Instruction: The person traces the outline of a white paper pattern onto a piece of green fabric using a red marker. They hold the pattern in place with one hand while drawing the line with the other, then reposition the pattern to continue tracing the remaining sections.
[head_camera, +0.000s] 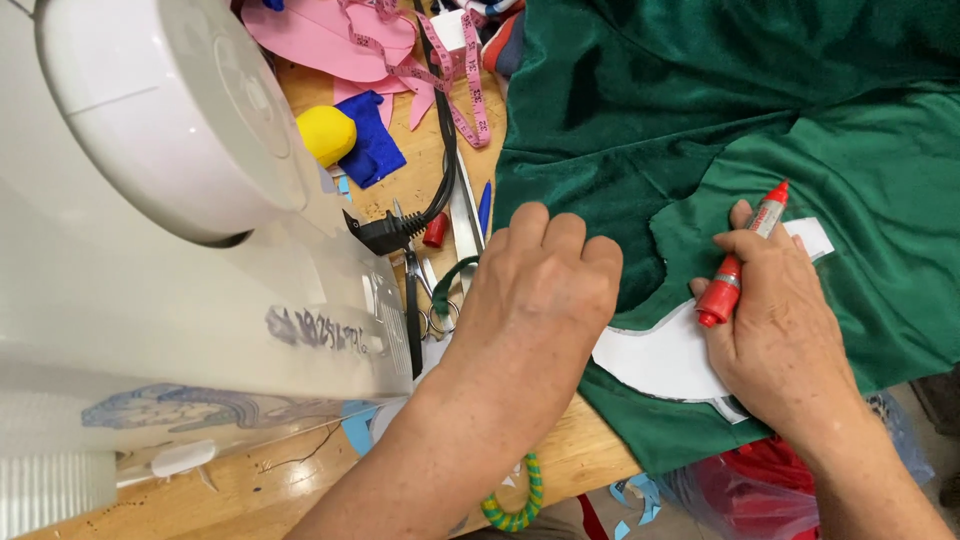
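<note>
White sewing machine (150, 200) fills the left, on a wooden desk (590, 450). Right of it, a yellow block (326, 134) on blue fabric scrap (375, 150), pink measuring tape (450, 75) above, black plug (385, 232) and scissors (432, 300) just beside the machine. Left hand (545, 285) knuckles up, fingers curled, pressing down on the edge of the green velvet fabric (750, 110); grips nothing visible. White paper pattern piece (660, 355) lies on the fabric between both hands. Right hand (780, 320) closed around a red marker (742, 255), tip pointing up and away, palm resting on the pattern. Red plastic bag (740, 485) below desk edge.
</note>
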